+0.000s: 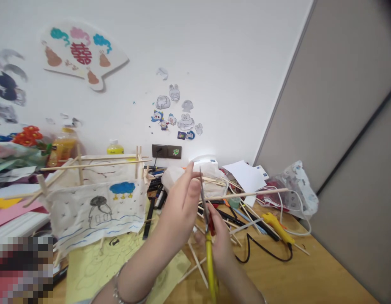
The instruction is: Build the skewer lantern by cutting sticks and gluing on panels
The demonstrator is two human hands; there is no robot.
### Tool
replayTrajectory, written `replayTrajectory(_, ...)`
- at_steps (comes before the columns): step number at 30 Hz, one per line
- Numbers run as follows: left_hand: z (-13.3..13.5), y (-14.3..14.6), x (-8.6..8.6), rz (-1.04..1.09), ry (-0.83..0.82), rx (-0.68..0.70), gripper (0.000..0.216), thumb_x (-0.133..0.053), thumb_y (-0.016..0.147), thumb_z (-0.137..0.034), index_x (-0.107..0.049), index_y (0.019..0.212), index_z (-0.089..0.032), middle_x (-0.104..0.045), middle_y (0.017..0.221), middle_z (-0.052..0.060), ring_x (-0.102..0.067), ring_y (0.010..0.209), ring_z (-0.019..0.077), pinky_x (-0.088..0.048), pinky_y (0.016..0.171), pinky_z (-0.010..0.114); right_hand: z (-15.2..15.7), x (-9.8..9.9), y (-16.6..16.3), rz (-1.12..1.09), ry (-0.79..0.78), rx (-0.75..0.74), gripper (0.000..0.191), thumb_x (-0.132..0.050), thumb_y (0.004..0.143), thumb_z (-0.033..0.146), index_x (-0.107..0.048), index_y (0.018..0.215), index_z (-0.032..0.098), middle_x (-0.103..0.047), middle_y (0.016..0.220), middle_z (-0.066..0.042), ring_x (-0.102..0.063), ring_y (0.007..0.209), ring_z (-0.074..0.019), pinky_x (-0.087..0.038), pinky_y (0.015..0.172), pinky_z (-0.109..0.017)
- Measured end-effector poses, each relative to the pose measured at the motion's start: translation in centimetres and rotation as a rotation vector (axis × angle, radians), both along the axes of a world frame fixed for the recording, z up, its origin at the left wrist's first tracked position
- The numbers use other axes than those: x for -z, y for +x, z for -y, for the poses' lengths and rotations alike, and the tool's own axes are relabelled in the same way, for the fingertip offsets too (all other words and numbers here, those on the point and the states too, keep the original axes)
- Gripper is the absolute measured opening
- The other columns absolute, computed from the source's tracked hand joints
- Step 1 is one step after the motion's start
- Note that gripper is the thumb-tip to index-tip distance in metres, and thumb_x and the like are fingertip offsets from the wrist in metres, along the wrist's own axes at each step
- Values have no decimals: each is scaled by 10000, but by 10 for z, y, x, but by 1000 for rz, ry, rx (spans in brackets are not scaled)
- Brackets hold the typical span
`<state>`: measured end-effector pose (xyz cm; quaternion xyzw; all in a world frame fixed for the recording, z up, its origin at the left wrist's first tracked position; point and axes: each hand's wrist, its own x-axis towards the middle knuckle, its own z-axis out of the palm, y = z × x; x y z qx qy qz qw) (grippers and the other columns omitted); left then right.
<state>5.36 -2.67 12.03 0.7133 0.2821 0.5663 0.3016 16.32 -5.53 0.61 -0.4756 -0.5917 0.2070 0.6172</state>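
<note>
In the head view, my left hand [181, 204] is closed around one end of a thin wooden stick [255, 194], which juts out to the right, nearly level. My right hand [222, 238] grips a pair of scissors [209, 257] with yellow handles, blades pointing up. The blades stand beside my left fingers, where they cross the stick; whether they touch it I cannot tell. To the left stands a wooden stick frame [79, 164] hung with a drawn-on white cloth [71, 215].
A yellow glue gun [277, 228] with a black cord lies at the right, near a clear plastic bag [298, 185]. Loose sticks, pens and white paper [246, 176] clutter the table's back. A yellow drawing sheet [87, 270] lies under my left forearm. Bottles [114, 147] stand by the wall.
</note>
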Motion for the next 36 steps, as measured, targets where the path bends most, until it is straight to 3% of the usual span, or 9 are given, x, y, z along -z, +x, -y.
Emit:
replayTrajectory(3,3,9,0,336,-271,117,787,-340,783,-719,-440,1282,-119,-627,1014,130,-623,910,244,-463,850,399,1,6,-9,114,64,133,713,-713,662,366,-451,1305,205,-547,1255,-138,-554,1087,-292,-490,859,-402)
replayTrajectory(6,4,12,-4,510,-425,160,828,-383,715,-765,-521,1158,-79,-635,823,87,-637,719,211,-499,700,353,2,8,-15,207,68,219,749,-727,638,337,-438,1317,206,-564,1220,-142,-566,1057,-302,-507,818,-410)
replayTrajectory(11,4,10,-6,620,-444,199,640,-385,767,-698,-603,861,-104,-580,619,23,-543,505,131,-427,496,255,1,9,-21,273,134,323,684,-687,666,300,-457,1302,199,-584,1159,-136,-560,1058,-305,-505,814,-410)
replayTrajectory(17,2,11,-3,676,-414,223,594,-368,796,-681,-580,738,-129,-524,523,-8,-475,439,99,-373,453,229,0,12,-25,299,161,362,655,-652,669,253,-454,1290,194,-587,1131,-133,-568,1019,-296,-499,798,-413)
replayTrajectory(24,6,9,-5,669,-413,240,595,-335,804,-698,-547,692,-154,-484,512,-24,-430,413,87,-347,437,226,1,13,-24,318,154,399,576,-656,658,255,-500,1209,198,-597,1066,-117,-559,996,-307,-483,813,-454)
replayTrajectory(29,-2,10,-1,609,-398,237,573,-409,770,-700,-563,741,-149,-508,535,-23,-480,439,99,-384,460,231,-2,14,-22,214,107,298,564,-659,681,265,-507,1220,197,-594,1113,-131,-583,966,-282,-498,815,-427)
replayTrajectory(33,-17,6,5,393,-353,260,748,-338,757,-747,-567,1078,-112,-662,880,108,-630,765,208,-478,728,350,-9,13,-15,4,22,129,586,-689,668,276,-524,1223,190,-608,1119,-114,-602,941,-248,-518,779,-355)
replayTrajectory(36,-24,-5,5,39,-235,110,634,-366,821,-650,-518,1188,-156,-652,1043,125,-616,900,230,-448,805,366,-15,12,-5,-146,-20,24,524,-670,694,318,-553,1190,198,-640,917,-52,-607,767,-201,-524,698,-330)
